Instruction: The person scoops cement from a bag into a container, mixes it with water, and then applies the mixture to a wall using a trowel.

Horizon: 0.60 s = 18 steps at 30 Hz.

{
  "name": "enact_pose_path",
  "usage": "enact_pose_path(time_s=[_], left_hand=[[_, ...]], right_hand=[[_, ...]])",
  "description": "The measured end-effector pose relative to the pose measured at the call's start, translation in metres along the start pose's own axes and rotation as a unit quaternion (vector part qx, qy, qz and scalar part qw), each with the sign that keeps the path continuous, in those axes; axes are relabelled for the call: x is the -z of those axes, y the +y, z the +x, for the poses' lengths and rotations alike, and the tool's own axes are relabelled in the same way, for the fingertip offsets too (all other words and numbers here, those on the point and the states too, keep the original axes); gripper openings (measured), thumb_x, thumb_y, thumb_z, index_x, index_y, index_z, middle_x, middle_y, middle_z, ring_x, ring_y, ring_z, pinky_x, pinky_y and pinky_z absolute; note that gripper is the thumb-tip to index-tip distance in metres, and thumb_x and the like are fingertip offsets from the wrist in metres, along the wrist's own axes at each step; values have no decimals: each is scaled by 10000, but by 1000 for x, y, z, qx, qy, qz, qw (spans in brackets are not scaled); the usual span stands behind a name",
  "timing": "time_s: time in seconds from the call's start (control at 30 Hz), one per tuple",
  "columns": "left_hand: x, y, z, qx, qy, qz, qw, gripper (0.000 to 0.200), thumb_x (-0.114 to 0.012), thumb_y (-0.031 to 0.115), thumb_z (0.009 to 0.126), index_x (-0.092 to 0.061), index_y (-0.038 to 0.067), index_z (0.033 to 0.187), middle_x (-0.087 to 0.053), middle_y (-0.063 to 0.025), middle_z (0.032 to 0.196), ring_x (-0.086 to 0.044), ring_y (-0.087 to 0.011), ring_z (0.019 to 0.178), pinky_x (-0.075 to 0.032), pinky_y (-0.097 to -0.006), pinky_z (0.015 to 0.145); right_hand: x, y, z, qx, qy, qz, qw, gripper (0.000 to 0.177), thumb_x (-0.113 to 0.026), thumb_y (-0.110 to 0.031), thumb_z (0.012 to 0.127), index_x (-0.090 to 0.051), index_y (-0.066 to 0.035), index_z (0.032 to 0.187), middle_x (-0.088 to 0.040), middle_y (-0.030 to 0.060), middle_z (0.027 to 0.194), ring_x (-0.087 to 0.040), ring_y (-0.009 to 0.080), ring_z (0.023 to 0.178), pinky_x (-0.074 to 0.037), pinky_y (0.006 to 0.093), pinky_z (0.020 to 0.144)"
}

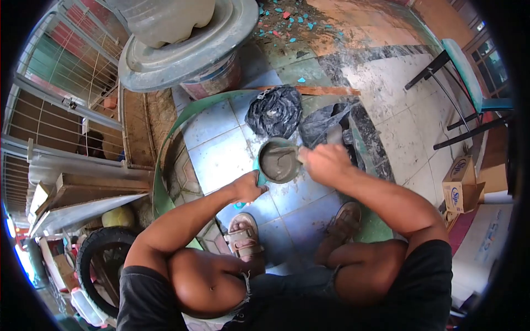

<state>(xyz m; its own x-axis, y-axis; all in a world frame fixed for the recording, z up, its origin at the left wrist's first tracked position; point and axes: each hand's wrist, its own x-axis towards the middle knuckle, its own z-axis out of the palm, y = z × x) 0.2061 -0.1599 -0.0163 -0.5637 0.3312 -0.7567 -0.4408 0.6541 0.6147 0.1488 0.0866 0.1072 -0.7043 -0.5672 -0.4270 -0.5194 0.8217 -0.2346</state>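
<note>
My left hand (pixel 249 188) is closed around the handle of a teal water dipper (pixel 258 166), with the handle's end poking out below my fingers. Grey wet cement-like paste (pixel 277 166) fills the dipper's bowl. In my right hand (pixel 327 163), fingers wrapped and slightly blurred, is a flat-bladed tool (pixel 285 149) whose blade lies in the paste near the far rim. My fist hides much of its grip. Just beyond the dipper sits a crumpled black plastic bag (pixel 274 112), and another black bag (pixel 323 121) lies partly behind my right hand.
A large grey lid (pixel 187 60) tops a bucket (pixel 214 79) at the back left, bearing a pale plastic container (pixel 165 19). A green strip (pixel 185 118) curves over the tiles. At right stand a chair (pixel 466 83) and cardboard box (pixel 459 187); a tyre (pixel 91 251) is left.
</note>
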Motion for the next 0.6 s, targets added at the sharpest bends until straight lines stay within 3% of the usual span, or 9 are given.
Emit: enact_pose_path(time_s=[0.07, 0.1, 0.2, 0.33, 0.43, 0.53, 0.6], left_hand=[[5, 9, 4, -2, 5, 3, 1000, 390, -696, 300, 993, -532, -33, 1111, -588, -85, 626, -578, -190, 485, -470, -364, 456], [6, 11, 1, 6, 8, 2, 1000, 387, -697, 298, 993, -533, -32, 1109, -583, -82, 622, -576, -190, 484, -470, -364, 456], [4, -3, 3, 3, 5, -7, 1000, 374, -696, 288, 993, -535, -31, 1101, -585, -83, 626, -581, -192, 488, -474, -366, 456], [7, 17, -2, 18, 5, 17, 1000, 378, -670, 307, 1003, -535, -27, 1119, -597, -91, 641, -586, -196, 492, -487, -370, 466], [0, 12, 3, 12, 14, 73, 997, 403, -658, 324, 1006, -530, -29, 1152, -609, -97, 655, -591, -198, 498, -496, -374, 474], [8, 14, -3, 0, 9, 61, 998, 451, -659, 331, 1004, -514, -40, 1215, -621, -99, 671, -604, -201, 513, -497, -387, 467], [2, -3, 3, -20, 21, 52, 998, 457, -654, 330, 1006, -510, -38, 1235, -621, -100, 673, -606, -200, 513, -494, -392, 459]], right_hand=[[-40, 3, 5, -12, 2, -34, 999, 241, -549, -179, 955, -701, -72, 1107, -736, 211, 886, -731, 415, 884, -569, 536, 757], [-38, -6, 2, 32, 19, -20, 999, 229, -560, -157, 937, -712, -65, 1082, -736, 206, 872, -734, 412, 864, -572, 532, 745], [-6, -9, 5, 47, 1, -16, 999, 241, -577, -132, 908, -716, -52, 1089, -735, 206, 867, -735, 413, 851, -567, 536, 743], [-1, 14, 22, 2, 110, -23, 994, 276, -603, -117, 871, -737, -44, 1101, -750, 182, 832, -748, 372, 783, -578, 499, 712], [-45, 0, 34, 77, 109, -51, 990, 248, -601, -164, 899, -698, -48, 1096, -729, 185, 790, -737, 382, 751, -567, 532, 655], [-34, -8, 6, 113, 46, -24, 992, 202, -582, -153, 912, -694, -41, 1037, -722, 182, 763, -735, 375, 723, -568, 531, 625], [4, 3, 1, 55, -26, -36, 997, 235, -593, -96, 878, -733, -22, 1052, -748, 188, 838, -752, 375, 819, -592, 505, 696]])
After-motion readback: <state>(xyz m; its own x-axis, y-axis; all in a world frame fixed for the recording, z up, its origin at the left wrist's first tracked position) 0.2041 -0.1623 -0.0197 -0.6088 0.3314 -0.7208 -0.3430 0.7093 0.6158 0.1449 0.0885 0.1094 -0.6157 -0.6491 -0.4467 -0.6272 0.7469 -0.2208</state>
